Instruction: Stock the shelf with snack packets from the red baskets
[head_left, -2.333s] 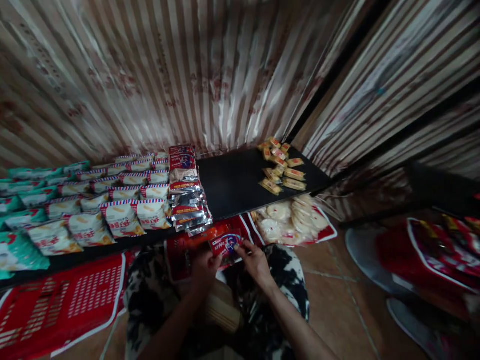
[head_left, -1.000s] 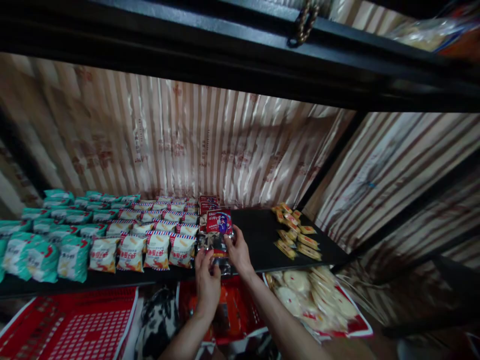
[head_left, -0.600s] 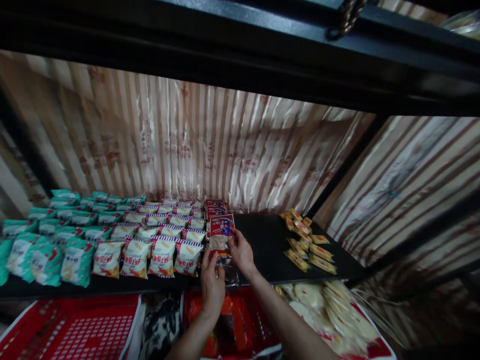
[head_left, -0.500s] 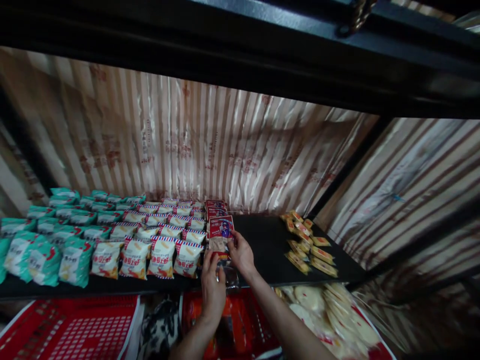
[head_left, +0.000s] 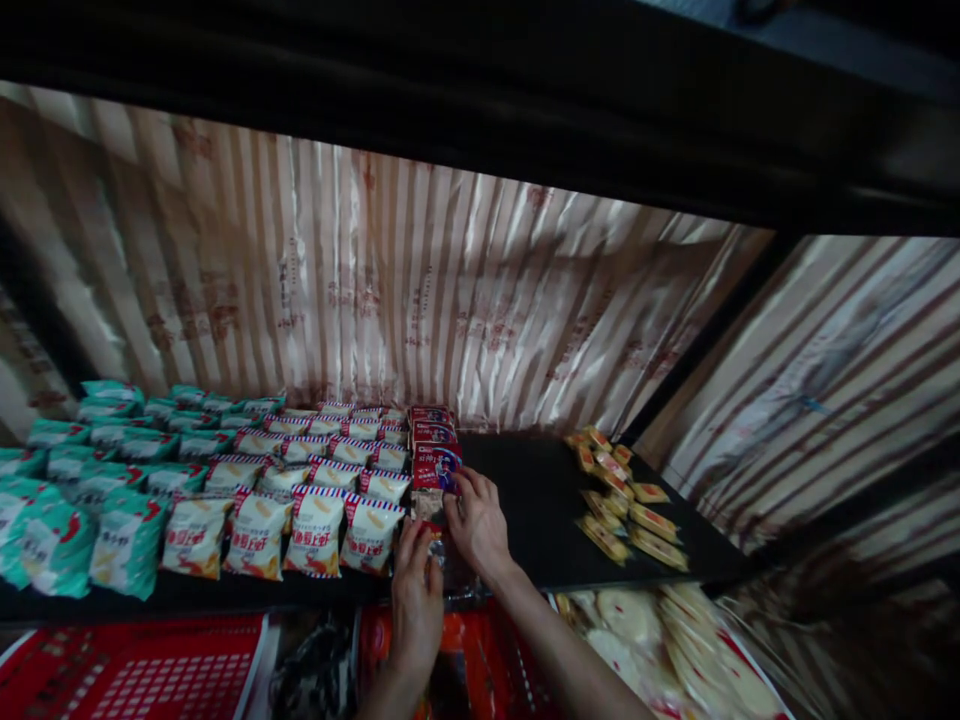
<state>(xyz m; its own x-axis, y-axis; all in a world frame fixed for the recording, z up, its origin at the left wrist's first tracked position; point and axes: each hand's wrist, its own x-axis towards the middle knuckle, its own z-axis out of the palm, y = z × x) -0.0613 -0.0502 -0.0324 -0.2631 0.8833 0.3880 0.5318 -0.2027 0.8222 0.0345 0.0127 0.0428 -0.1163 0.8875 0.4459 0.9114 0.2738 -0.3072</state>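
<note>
A red-and-blue snack packet (head_left: pixel 435 466) with a clear lower part leans at the front of a short row of matching packets (head_left: pixel 431 415) on the black shelf. My right hand (head_left: pixel 478 522) grips its lower right edge with curled fingers. My left hand (head_left: pixel 418 585) is closed at its bottom left corner, fingertips on the packet's lower edge, which is partly hidden. Just left stand rows of white shrimp snack bags (head_left: pixel 373 535) with striped tops. Below my fingers, something clear and shiny (head_left: pixel 459 578) lies at the shelf's front edge, its kind hard to make out.
Teal snack bags (head_left: pixel 129 545) fill the shelf's left end. Small yellow packets (head_left: pixel 616 490) lie loosely piled on the right. Under the shelf are a red basket (head_left: pixel 150 670), orange packages (head_left: pixel 480 650) and bagged pale round items (head_left: pixel 675 640). A dark beam (head_left: pixel 420 110) crosses overhead.
Both hands have pushed the red-and-blue packet a little back and lower against its row. More of the packets behind it now show. The camera view has shifted slightly.
</note>
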